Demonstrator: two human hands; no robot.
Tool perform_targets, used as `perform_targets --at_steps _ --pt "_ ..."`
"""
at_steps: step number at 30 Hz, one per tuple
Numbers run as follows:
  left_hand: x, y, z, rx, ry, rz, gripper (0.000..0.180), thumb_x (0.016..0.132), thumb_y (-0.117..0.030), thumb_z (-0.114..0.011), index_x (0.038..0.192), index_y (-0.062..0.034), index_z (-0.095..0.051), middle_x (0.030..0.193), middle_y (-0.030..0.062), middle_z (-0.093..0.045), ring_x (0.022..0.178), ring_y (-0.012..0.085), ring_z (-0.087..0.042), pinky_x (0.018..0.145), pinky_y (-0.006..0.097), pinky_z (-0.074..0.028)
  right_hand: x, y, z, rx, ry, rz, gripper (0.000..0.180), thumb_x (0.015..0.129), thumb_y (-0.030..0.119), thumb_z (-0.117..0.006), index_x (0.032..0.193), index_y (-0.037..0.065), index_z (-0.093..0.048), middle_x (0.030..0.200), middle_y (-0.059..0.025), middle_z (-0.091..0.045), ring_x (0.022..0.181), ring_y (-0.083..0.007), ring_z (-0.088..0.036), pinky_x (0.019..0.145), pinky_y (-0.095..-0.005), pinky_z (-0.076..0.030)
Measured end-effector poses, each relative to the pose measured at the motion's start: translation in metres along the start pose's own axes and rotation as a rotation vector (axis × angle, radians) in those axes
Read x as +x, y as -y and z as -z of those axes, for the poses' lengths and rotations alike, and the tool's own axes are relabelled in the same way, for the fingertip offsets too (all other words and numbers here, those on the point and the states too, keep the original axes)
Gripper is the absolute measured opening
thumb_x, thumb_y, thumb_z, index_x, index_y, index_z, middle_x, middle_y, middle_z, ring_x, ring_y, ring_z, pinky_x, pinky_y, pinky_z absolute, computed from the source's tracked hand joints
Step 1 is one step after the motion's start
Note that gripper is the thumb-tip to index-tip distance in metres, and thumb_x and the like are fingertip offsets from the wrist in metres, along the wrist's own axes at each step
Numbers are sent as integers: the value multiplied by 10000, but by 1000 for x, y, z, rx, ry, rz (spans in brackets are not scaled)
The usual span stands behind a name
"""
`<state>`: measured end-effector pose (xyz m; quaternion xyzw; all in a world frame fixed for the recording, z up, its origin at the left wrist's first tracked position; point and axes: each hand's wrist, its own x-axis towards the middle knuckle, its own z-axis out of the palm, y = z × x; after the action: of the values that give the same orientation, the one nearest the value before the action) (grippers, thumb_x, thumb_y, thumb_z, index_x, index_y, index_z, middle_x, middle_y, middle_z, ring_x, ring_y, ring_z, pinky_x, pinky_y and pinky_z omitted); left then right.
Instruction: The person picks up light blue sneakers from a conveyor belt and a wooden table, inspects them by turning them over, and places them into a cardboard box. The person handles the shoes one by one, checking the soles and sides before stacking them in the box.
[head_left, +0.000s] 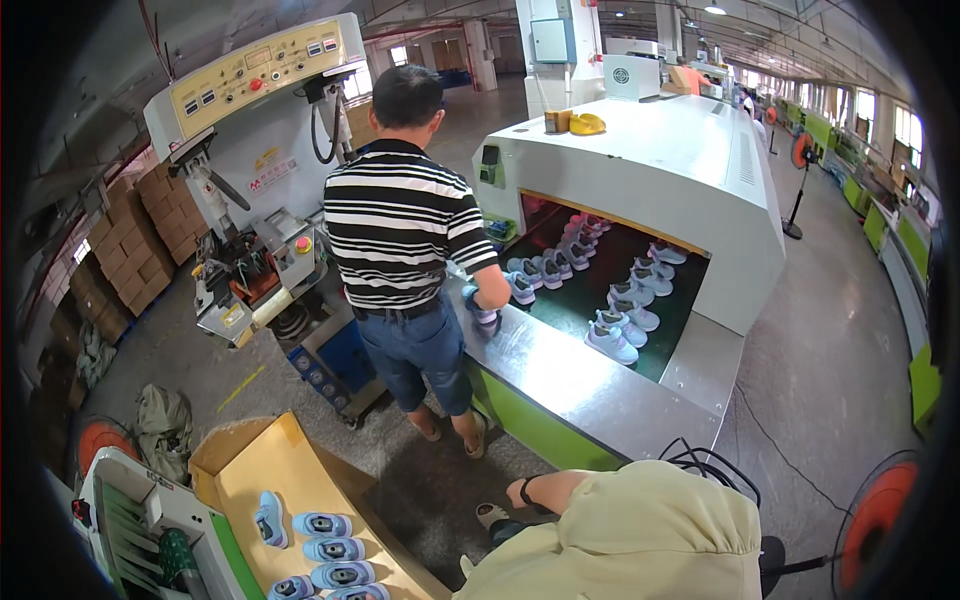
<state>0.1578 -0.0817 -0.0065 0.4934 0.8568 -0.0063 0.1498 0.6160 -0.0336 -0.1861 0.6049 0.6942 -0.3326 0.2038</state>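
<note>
My right hand [517, 492] hangs at the lower middle, below a beige sleeve [600, 490], with a dark band on the wrist. Its fingers are too small and partly hidden to tell whether they hold anything. My left hand is out of view. Left of my body, an open cardboard box [300, 455] holds several light blue sneakers [322, 524]. Ahead, a person in a striped shirt [400, 220] stands at the metal ledge of a conveyor machine. One hand of that person is at a blue and lilac sneaker [484, 310] at the ledge.
Two rows of sneakers [630, 300] lie on the dark belt [590, 325] under the white machine hood [640, 150]. A press with a control panel [260, 75] stands left. Stacked cartons [130, 245] are behind it. Cables [700, 455] and an orange fan [880, 525] are at the right.
</note>
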Motion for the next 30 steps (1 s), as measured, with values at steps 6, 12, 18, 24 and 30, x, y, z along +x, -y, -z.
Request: perform_targets --at_steps 6,12,18,24,30 --pt "-12 -17 12 27 45 -25 1057 867 -794 -464 1599 -95 -158 1624 270 -197 1460 468 -264 1156 583 -240 7 -24 -17 -17 18 -33 379 837 274 -659 1079 -8 -734 1113 -225 -710 1059 -368 -677 890 -467 -537" --pt "1 -3 -4 -45 9 -50 1062 870 -777 -482 1607 -101 -124 1627 278 -176 1482 464 -227 1175 566 -226 5 -21 -7 -6 -6 4 376 817 275 -643 1049 -3 -743 1091 -231 -712 1040 -378 -682 887 -468 -537" --pt "-11 -23 22 41 96 -12 1067 879 -761 -492 1615 -115 -67 1632 272 -169 1500 452 -190 1191 541 -209 11 -16 -1 -31 -37 75 374 796 275 -627 1019 2 -752 1069 -237 -715 1022 -387 -686 885 -469 -537" --pt "29 13 -28 -157 -222 -139 971 820 -489 -734 1512 49 -316 1520 267 -406 1400 414 -391 1178 481 -298 22 -44 -15 -150 13 262 415 908 389 -503 957 57 -748 1048 -191 -710 1052 -366 -653 929 -481 -511" --pt "10 7 -11 -161 -80 45 963 841 -637 -636 1589 -195 -221 1606 175 -302 1433 405 -340 1146 602 -225 1 -44 -19 120 -21 51 340 896 327 -571 1092 95 -724 1079 -137 -729 1005 -362 -680 883 -446 -543"
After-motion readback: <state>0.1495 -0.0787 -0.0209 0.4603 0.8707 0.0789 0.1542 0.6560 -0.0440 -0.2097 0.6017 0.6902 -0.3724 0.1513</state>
